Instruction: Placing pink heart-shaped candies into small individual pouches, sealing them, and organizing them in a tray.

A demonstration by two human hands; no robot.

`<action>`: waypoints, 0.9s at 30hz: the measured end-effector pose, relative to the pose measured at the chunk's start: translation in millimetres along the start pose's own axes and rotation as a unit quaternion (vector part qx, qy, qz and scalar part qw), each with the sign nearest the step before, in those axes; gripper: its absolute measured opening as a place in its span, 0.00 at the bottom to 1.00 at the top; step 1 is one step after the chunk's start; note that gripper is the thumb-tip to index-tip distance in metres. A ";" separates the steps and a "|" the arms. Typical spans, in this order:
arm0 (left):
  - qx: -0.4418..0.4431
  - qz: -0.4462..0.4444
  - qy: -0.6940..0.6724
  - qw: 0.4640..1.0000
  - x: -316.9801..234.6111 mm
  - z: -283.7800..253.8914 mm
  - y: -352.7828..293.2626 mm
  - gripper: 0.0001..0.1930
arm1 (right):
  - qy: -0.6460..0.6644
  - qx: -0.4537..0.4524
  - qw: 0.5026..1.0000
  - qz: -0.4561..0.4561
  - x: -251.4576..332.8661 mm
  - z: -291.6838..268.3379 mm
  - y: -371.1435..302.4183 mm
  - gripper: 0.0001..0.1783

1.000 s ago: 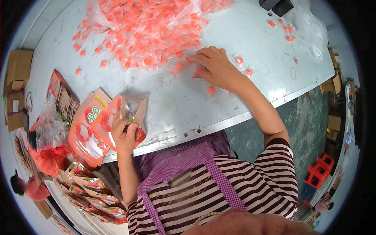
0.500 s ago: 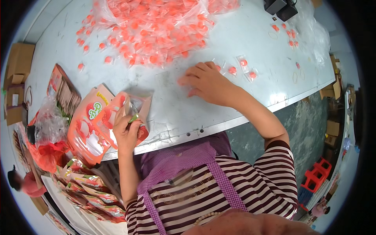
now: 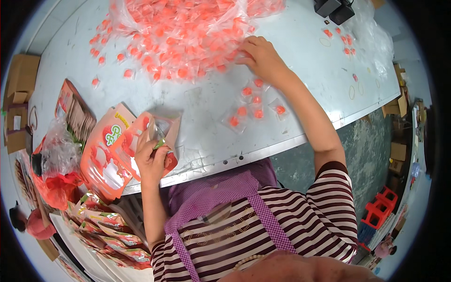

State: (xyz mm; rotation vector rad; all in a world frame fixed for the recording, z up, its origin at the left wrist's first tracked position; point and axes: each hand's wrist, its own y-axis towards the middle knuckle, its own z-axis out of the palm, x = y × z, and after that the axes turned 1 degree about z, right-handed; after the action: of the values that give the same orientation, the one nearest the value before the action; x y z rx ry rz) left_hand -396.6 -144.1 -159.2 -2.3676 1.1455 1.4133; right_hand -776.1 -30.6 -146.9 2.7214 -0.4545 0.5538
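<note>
pale counter (image 3: 202, 117), big pile of wrapped red pieces (image 3: 188, 42) at far side. left hand (image 3: 152, 160) pinching rim of open pouch (image 3: 133, 141), near front edge. right hand (image 3: 263, 58) at pile's right side, thumb and fingers apart, can't tell if gripping anything. loose wrapped pieces (image 3: 256, 99) just nearer the person.

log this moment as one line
left hand: pinching red printed plastic pouch | right hand: at heap of clear-wrapped round red pieces | beside forearm: loose pieces

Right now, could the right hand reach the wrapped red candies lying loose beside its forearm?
Probably yes: the right hand is close, and nothing lies over those wrapped red candies.
</note>
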 end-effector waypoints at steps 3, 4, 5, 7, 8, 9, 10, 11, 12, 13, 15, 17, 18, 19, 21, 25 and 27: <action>0.004 -0.022 -0.007 1.000 3.6 -1.6 -2.7 0.09 | 0.003 0.028 0.999 -0.035 -9.7 -18.1 -10.6 0.15; 0.007 -0.028 -0.008 1.000 4.9 -2.0 -3.7 0.11 | -0.015 0.048 0.998 -0.032 -11.8 -22.1 -14.6 0.14; 0.005 -0.033 -0.009 0.999 6.0 -2.2 -4.7 0.12 | 0.021 0.026 0.999 -0.040 -12.7 -24.5 -17.8 0.14; 0.010 -0.070 -0.038 0.997 7.8 -1.5 -6.7 0.12 | 0.068 0.037 0.997 0.026 -11.7 -25.5 -23.2 0.14; 0.007 -0.078 -0.051 0.996 8.6 -1.3 -7.1 0.12 | 0.075 0.012 0.997 -0.007 -9.0 -21.9 -23.5 0.14; 0.011 -0.071 -0.045 0.996 9.4 -1.0 -7.1 0.10 | 0.079 -0.012 0.996 -0.026 -4.7 -15.3 -21.8 0.14; 0.010 -0.057 -0.038 0.998 10.2 -0.7 -7.0 0.08 | 0.086 -0.035 0.994 -0.051 -0.9 -9.6 -19.8 0.14; 0.010 -0.047 -0.031 0.998 10.9 -0.5 -6.7 0.08 | 0.055 -0.036 0.996 -0.056 1.6 -6.0 -18.5 0.14; 0.009 -0.038 -0.025 0.999 11.5 -0.3 -6.2 0.08 | 0.026 -0.034 0.997 -0.066 3.0 -3.4 -17.2 0.14; 0.009 -0.034 -0.019 0.999 12.0 -0.5 -5.8 0.08 | -0.007 -0.020 0.997 -0.080 3.1 -2.4 -16.2 0.14; 0.001 0.012 0.004 1.000 13.4 -0.5 -4.5 0.08 | 0.015 0.012 0.999 -0.046 -0.2 -5.3 -17.9 0.13; -0.007 0.058 0.037 0.998 15.0 -0.5 -3.4 0.08 | 0.026 0.037 0.998 -0.038 -6.6 -13.3 -23.8 0.12; -0.005 0.070 0.031 0.997 15.7 -0.4 -3.0 0.08 | 0.029 0.039 0.998 -0.044 -9.3 -17.5 -28.2 0.11; 0.002 0.043 0.022 0.999 15.6 -1.1 -4.5 0.08 | 0.031 0.042 0.997 -0.051 -11.7 -21.4 -31.5 0.11; 0.010 0.012 0.014 1.000 15.9 -1.7 -6.1 0.08 | 0.043 0.050 0.997 -0.044 -14.5 -28.1 -35.2 0.12; 0.021 -0.028 -0.010 0.999 14.7 -1.6 -7.2 0.07 | 0.028 -0.050 0.997 -0.058 -7.8 -24.1 -27.5 0.16; 0.019 -0.036 -0.025 0.999 12.7 -1.1 -6.2 0.07 | 0.018 -0.074 0.995 -0.057 1.9 -10.4 -19.8 0.17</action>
State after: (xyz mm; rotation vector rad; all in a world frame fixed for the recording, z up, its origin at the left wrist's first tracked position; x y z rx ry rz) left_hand -388.3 -147.1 -170.3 -2.3112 1.0532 1.4054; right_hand -770.4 -9.5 -142.0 2.5726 -0.3169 0.5155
